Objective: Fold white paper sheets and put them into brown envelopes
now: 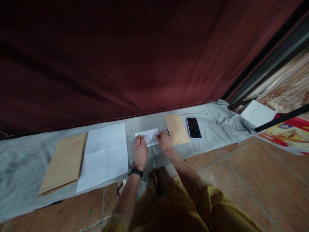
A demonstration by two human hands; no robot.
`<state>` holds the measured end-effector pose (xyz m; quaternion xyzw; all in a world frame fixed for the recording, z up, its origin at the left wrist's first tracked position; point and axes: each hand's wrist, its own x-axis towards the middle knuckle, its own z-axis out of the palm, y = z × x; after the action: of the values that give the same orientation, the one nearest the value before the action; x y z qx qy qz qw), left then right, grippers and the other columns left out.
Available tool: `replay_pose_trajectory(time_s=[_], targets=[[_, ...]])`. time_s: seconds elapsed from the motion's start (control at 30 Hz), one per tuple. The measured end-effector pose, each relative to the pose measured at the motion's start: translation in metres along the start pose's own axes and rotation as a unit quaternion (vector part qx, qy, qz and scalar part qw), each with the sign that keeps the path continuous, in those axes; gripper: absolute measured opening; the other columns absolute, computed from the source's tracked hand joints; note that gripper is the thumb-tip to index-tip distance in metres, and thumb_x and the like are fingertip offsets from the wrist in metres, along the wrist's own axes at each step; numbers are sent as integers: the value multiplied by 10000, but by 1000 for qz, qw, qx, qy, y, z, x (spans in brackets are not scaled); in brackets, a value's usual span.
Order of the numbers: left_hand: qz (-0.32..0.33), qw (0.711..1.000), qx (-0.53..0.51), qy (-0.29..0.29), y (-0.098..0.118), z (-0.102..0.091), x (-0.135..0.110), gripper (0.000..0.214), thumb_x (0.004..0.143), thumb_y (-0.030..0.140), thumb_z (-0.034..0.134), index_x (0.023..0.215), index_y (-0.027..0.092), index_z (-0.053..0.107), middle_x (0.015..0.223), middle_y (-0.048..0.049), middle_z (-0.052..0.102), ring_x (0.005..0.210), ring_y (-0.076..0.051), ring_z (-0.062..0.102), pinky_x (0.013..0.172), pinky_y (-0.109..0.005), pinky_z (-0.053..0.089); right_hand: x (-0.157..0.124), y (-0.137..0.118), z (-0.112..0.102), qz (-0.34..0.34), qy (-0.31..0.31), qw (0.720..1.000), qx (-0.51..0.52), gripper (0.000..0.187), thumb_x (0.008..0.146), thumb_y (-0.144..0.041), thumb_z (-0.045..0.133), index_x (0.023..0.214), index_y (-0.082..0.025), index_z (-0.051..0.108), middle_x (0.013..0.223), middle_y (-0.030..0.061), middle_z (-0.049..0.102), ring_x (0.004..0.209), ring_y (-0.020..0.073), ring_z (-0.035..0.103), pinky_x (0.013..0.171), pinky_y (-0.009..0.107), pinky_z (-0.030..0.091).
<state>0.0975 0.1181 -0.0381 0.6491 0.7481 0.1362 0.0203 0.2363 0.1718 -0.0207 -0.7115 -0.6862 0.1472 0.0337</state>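
A small folded sheet of white paper (150,137) lies flat on the grey cloth in front of me. My left hand (141,152) has its fingers bent over the paper's left end and closed on it. At the right end, my right hand (165,141) grips the paper's edge with closed fingers. Just beyond that hand, a single tan envelope (178,129) rests on the cloth, partly behind my fingers. Left of my left hand is a stack of large white sheets (105,156) with fold creases. The undersides of my fingers are hidden.
A pile of brown envelopes (64,161) sits at the far left on the grey cloth (214,120). A phone (193,128) with a dark screen lies right of the single envelope. Dark red fabric (145,64) hangs behind. A printed colourful box (289,133) stands at right, on floor tiles.
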Motion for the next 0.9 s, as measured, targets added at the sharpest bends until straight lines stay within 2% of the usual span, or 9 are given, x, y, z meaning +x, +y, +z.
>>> replay_pose_trajectory(time_s=[0.17, 0.4, 0.67, 0.77, 0.9], targets=[[-3, 1000, -4, 13, 6, 12, -7, 522, 1016, 297, 375, 1475, 58, 446, 1605, -227, 367, 1516, -313, 293, 1206, -479, 299, -1, -1, 0, -3, 6, 1000, -5, 325, 1058, -417, 441, 1206, -169, 590, 1032, 142, 762, 980, 234, 742, 788, 304, 512], [-17, 1000, 14, 15, 8, 22, -8, 613, 1033, 363, 305, 1539, 21, 349, 1638, -246, 281, 1542, -335, 229, 1227, -501, 251, -2, -1, -1, -8, 5, 1000, 1, 329, 1064, -405, 408, 1218, -158, 561, 1048, 156, 760, 981, 245, 744, 798, 315, 515], [-23, 1000, 13, 11, 8, 25, -7, 643, 1024, 386, 340, 1539, 2, 342, 1633, -275, 260, 1545, -352, 212, 1231, -520, 232, -6, -2, 1, -15, 15, 1000, 11, 304, 1061, -379, 406, 1219, -157, 541, 1055, 166, 750, 962, 238, 740, 777, 305, 518], [-19, 1000, 14, 20, 9, 27, -7, 644, 1026, 390, 337, 1532, -8, 353, 1628, -284, 267, 1539, -362, 223, 1231, -523, 226, -9, -2, 2, -29, 41, 999, 17, 289, 1056, -338, 411, 1211, -139, 554, 1059, 176, 738, 971, 250, 724, 812, 329, 521], [-19, 999, 12, 36, 8, 30, -8, 648, 1022, 380, 336, 1537, -14, 335, 1632, -280, 258, 1544, -359, 208, 1232, -530, 219, -19, -4, 6, -82, 112, 990, 38, 313, 1035, -294, 437, 1237, -111, 593, 1194, 209, 688, 1129, 296, 641, 963, 423, 490]])
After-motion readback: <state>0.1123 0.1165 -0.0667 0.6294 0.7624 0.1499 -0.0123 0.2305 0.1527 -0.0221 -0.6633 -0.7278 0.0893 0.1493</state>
